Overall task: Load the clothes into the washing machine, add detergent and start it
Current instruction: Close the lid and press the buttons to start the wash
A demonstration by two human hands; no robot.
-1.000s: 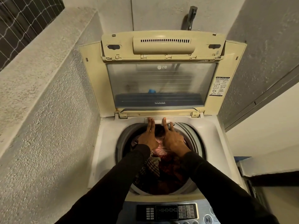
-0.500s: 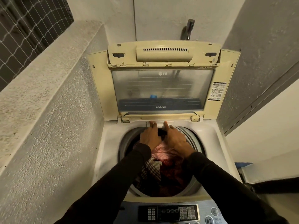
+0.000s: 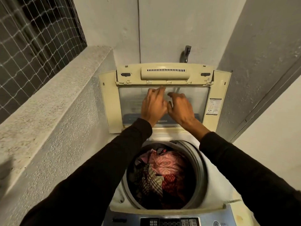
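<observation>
The washing machine (image 3: 162, 207) stands with its lid (image 3: 164, 95) raised upright against the wall, and the drum (image 3: 193, 160) holds mixed clothes (image 3: 162, 168), pink and red patterned cloth beside a checked piece. Both arms in dark sleeves reach over the drum: the left hand (image 3: 154, 105) and the right hand (image 3: 180, 108) are raised side by side in front of the lid's clear window, fingers (image 3: 160, 91) loosely bent and blurred. A tap (image 3: 185, 53) is on the wall above, and the control panel (image 3: 169, 221) lies at the near edge

lid (image 3: 110, 101): yellowed matt plastic, frosted clear pane
drum rim (image 3: 197, 162): smooth grey plastic
clothes (image 3: 164, 165): soft patterned cloth
wall (image 3: 53, 124): rough plaster
sleeves (image 3: 101, 176): matt dark cloth
tap (image 3: 185, 53): dull metal
</observation>
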